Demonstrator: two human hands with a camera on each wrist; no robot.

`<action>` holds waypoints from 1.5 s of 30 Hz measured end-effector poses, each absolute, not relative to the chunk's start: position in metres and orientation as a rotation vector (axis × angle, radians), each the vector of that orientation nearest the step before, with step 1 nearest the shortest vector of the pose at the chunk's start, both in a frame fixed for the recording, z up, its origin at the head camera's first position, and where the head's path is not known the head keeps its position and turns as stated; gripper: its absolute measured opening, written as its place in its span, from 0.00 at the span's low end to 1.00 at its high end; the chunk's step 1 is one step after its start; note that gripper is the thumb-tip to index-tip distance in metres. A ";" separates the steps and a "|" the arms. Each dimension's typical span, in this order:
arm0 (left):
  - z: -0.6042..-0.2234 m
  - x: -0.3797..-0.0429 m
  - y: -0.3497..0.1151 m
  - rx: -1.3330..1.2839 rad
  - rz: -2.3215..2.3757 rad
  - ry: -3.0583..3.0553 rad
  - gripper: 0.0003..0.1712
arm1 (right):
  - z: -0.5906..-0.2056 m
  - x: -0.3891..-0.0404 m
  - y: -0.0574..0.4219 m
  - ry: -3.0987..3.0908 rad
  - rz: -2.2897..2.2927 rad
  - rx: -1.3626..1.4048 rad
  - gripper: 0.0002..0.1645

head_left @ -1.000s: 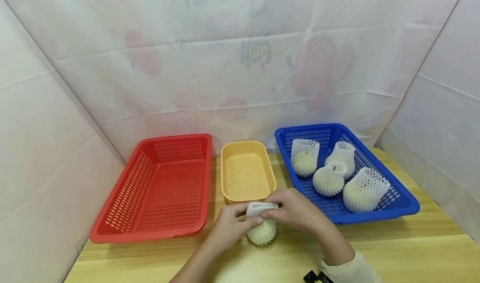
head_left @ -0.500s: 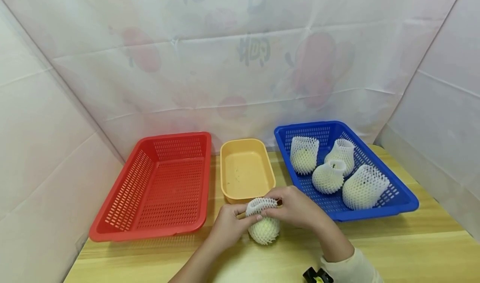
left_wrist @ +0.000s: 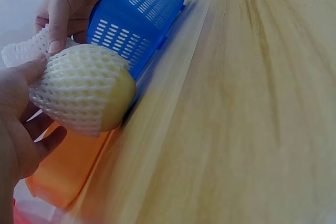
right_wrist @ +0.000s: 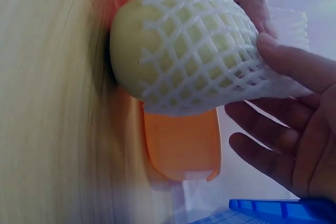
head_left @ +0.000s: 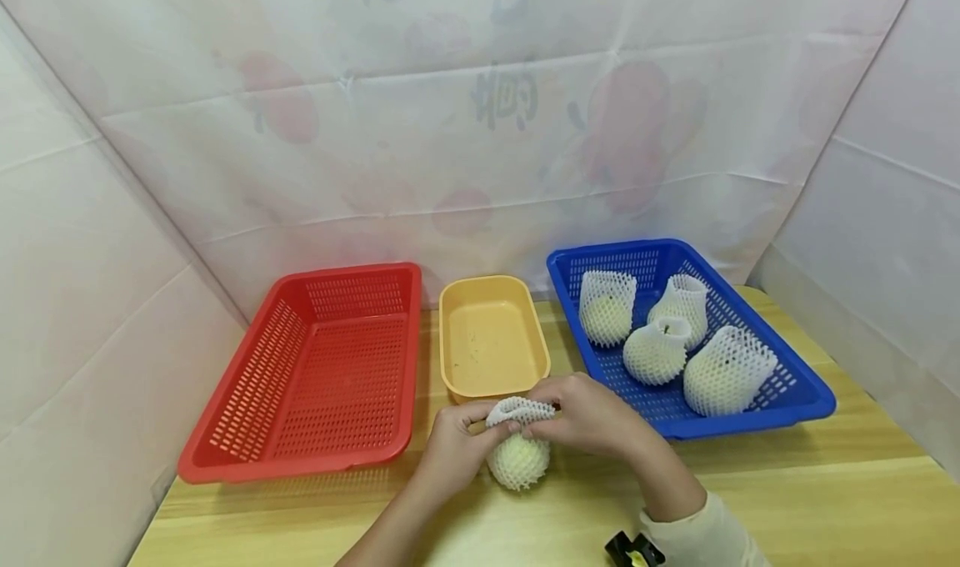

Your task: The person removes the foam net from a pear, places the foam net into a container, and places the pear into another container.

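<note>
Fingers (right_wrist: 262,156) above wooden table (head_left: 825,471), cloth (head_left: 420,154) behind

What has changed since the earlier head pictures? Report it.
The held fruit has shifted slightly left since half a second ago. Nothing was taken hold of or let go: the left hand and right hand both still pinch its foam net near the top. The red basket, yellow tray and blue basket with four netted fruits stayed put.

The table (head_left: 810,484) (wood-grained) carries a red basket (head_left: 341,383), yellow tub (head_left: 493,354) and blue basket (head_left: 742,425).
</note>
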State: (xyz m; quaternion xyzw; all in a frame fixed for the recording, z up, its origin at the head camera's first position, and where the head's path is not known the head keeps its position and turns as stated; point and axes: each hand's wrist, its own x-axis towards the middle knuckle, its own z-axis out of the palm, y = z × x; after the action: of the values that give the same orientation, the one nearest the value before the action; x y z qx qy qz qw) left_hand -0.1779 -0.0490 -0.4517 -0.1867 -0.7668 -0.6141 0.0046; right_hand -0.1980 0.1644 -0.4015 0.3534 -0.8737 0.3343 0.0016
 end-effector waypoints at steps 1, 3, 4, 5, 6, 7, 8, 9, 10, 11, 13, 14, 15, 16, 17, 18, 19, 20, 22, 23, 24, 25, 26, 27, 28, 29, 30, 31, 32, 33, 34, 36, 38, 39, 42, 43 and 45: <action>-0.451 -0.178 -0.049 -0.592 -1.923 -2.399 0.14 | -0.402 -0.198 0.164 -2.730 1.054 1.109 0.05; -0.451 -0.178 -0.049 -0.602 -1.933 -2.405 0.15 | -0.401 -0.198 0.164 -2.718 1.069 1.096 0.04; -0.451 -0.178 -0.049 -0.604 -1.951 -2.410 0.17 | -0.401 -0.198 0.164 -2.715 1.074 1.086 0.04; -0.451 -0.178 -0.049 -0.606 -1.970 -2.417 0.18 | -0.401 -0.198 0.164 -2.716 1.077 1.075 0.04; -0.451 -0.178 -0.049 -0.611 -1.994 -2.426 0.19 | -0.401 -0.198 0.164 -2.719 1.080 1.064 0.04; -0.451 -0.178 -0.049 -0.615 -2.019 -2.437 0.20 | -0.401 -0.197 0.164 -2.722 1.082 1.057 0.04; -0.451 -0.178 -0.049 -0.618 -2.036 -2.452 0.20 | -0.400 -0.197 0.164 -2.726 1.083 1.051 0.04; -0.451 -0.178 -0.049 -0.624 -2.046 -2.468 0.21 | -0.400 -0.197 0.164 -2.729 1.087 1.046 0.04; -0.451 -0.177 -0.049 -0.626 -2.050 -2.484 0.21 | -0.400 -0.197 0.164 -2.732 1.090 1.043 0.04; -0.451 -0.177 -0.050 -0.630 -2.042 -2.500 0.21 | -0.400 -0.197 0.164 -2.735 1.093 1.040 0.04; -0.452 -0.176 -0.049 -0.631 -2.033 -2.515 0.20 | -0.400 -0.197 0.165 -2.737 1.102 1.038 0.03; -0.452 -0.176 -0.049 -0.631 -2.029 -2.517 0.20 | -0.400 -0.197 0.165 -2.737 1.106 1.036 0.03; -0.453 -0.176 -0.049 -0.629 -2.031 -2.510 0.19 | -0.401 -0.196 0.165 -2.737 1.108 1.035 0.03; -0.453 -0.176 -0.049 -0.620 -2.036 -2.503 0.19 | -0.401 -0.197 0.165 -2.736 1.112 1.035 0.03; -0.453 -0.176 -0.049 -0.613 -2.040 -2.493 0.18 | -0.401 -0.197 0.166 -2.734 1.113 1.035 0.03; -0.454 -0.176 -0.049 -0.606 -2.045 -2.482 0.17 | -0.401 -0.196 0.166 -2.732 1.116 1.037 0.04; -0.453 -0.176 -0.048 -0.597 -2.051 -2.475 0.17 | -0.401 -0.196 0.166 -2.732 1.118 1.037 0.04; -0.453 -0.176 -0.048 -0.591 -2.052 -2.471 0.16 | -0.400 -0.196 0.166 -2.733 1.116 1.039 0.05; -0.453 -0.176 -0.048 -0.585 -2.048 -2.463 0.15 | -0.400 -0.196 0.166 -2.734 1.112 1.045 0.06; -0.453 -0.176 -0.048 -0.590 -2.044 -2.458 0.14 | -0.400 -0.196 0.166 -2.732 1.103 1.055 0.06; -0.453 -0.176 -0.048 -0.595 -2.044 -2.453 0.14 | -0.400 -0.196 0.166 -2.733 1.095 1.060 0.06; -0.453 -0.177 -0.047 -0.603 -2.039 -2.451 0.13 | -0.400 -0.197 0.166 -2.730 1.083 1.069 0.06; -0.453 -0.177 -0.047 -0.614 -2.026 -2.448 0.13 | -0.400 -0.197 0.165 -2.725 1.072 1.083 0.06; -0.454 -0.177 -0.047 -0.625 -2.013 -2.446 0.13 | -0.400 -0.197 0.166 -2.718 1.062 1.095 0.06; -0.454 -0.178 -0.047 -0.631 -2.003 -2.445 0.13 | -0.401 -0.197 0.166 -2.714 1.055 1.106 0.06; -0.455 -0.178 -0.047 -0.636 -1.996 -2.443 0.13 | -0.401 -0.197 0.166 -2.713 1.050 1.113 0.06; -0.455 -0.178 -0.048 -0.641 -1.991 -2.440 0.13 | -0.401 -0.197 0.166 -2.716 1.048 1.113 0.06; -0.455 -0.178 -0.048 -0.644 -1.982 -2.437 0.14 | -0.400 -0.197 0.166 -2.720 1.052 1.116 0.06; -0.456 -0.178 -0.048 -0.645 -1.980 -2.433 0.14 | -0.400 -0.197 0.166 -2.727 1.058 1.115 0.06; -0.456 -0.178 -0.048 -0.646 -1.980 -2.430 0.14 | -0.400 -0.197 0.166 -2.733 1.064 1.116 0.06; -0.456 -0.178 -0.048 -0.643 -1.980 -2.429 0.14 | -0.400 -0.197 0.166 -2.746 1.071 1.108 0.07; -0.455 -0.178 -0.048 -0.637 -1.976 -2.423 0.14 | -0.399 -0.197 0.165 -2.766 1.071 1.097 0.07; -0.455 -0.177 -0.048 -0.630 -1.975 -2.417 0.15 | -0.399 -0.197 0.165 -2.780 1.077 1.088 0.08; -0.454 -0.177 -0.048 -0.623 -1.974 -2.414 0.15 | -0.399 -0.197 0.164 -2.784 1.073 1.084 0.08; -0.453 -0.177 -0.048 -0.603 -1.986 -2.398 0.14 | -0.400 -0.198 0.164 -2.773 1.056 1.094 0.06; -0.452 -0.176 -0.048 -0.602 -1.991 -2.392 0.14 | -0.400 -0.198 0.164 -2.765 1.059 1.099 0.05; -0.452 -0.176 -0.048 -0.597 -1.997 -2.386 0.14 | -0.401 -0.198 0.164 -2.747 1.055 1.102 0.04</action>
State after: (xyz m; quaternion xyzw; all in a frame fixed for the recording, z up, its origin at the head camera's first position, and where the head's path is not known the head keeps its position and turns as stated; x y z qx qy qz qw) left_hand -0.1763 -0.0478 -0.4516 -0.1883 -0.7531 -0.6303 -0.0133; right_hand -0.1982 0.1638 -0.4006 0.3509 -0.8741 0.3358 -0.0003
